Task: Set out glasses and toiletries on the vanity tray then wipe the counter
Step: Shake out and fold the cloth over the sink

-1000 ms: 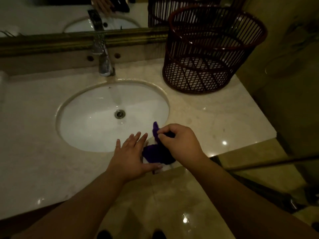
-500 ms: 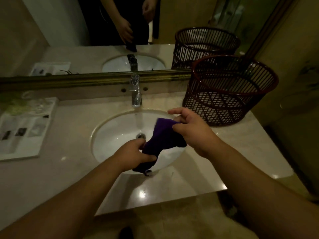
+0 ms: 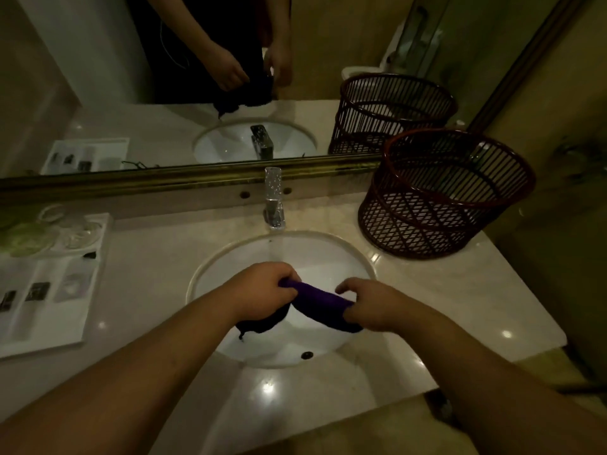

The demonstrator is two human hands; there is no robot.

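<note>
A purple cloth [image 3: 320, 302] is stretched into a roll over the white sink basin [image 3: 331, 257]. My left hand [image 3: 262, 293] grips its left end and my right hand [image 3: 371, 307] grips its right end; a dark bunch of cloth hangs under the left hand. Water runs from the faucet [image 3: 274, 205] into the basin behind my hands. At the far left of the marble counter [image 3: 154, 284] lies the white vanity tray [image 3: 95, 290], holding clear glasses [image 3: 78, 231] at its back and small dark toiletry packets [image 3: 37, 290] in front.
A dark red slatted basket [image 3: 443, 198] stands at the back right of the counter. A gold-framed mirror [image 3: 164, 178] runs along the back wall. The counter's front edge drops off to a tiled floor at the lower right.
The cloth was lifted off the counter's front edge and brought over the basin. Both hands now hold it stretched as a roll, and the view has tilted up toward the mirror.
</note>
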